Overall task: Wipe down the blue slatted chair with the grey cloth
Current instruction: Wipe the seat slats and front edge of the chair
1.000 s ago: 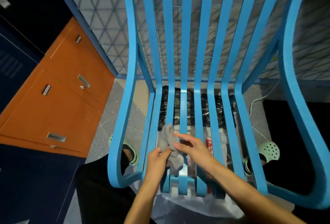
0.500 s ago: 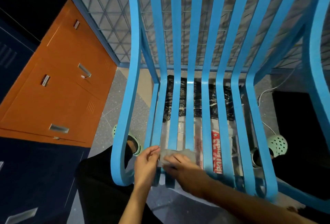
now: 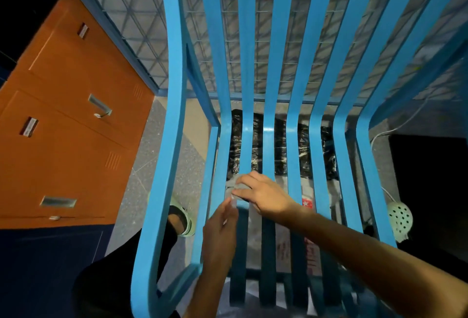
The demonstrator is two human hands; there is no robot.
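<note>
An orange cabinet (image 3: 63, 127) stands left of the blue chair (image 3: 268, 89). Over the seat slats, the left hand (image 3: 220, 226) pinches the near edge of the grey cloth (image 3: 236, 186). The right hand (image 3: 266, 195) curls its fingers over it, holding it against a slat.

blue chair (image 3: 269, 64) (slatted); grey cloth (image 3: 236, 186), orange cabinet (image 3: 63, 120)

The blue slatted chair (image 3: 176, 89) stands upright. It has long thin slats with gaps between them, running down its back and along its seat. The grey cloth (image 3: 236, 186) is small and scrunched up. It sits on a seat slat near the left side.
</note>
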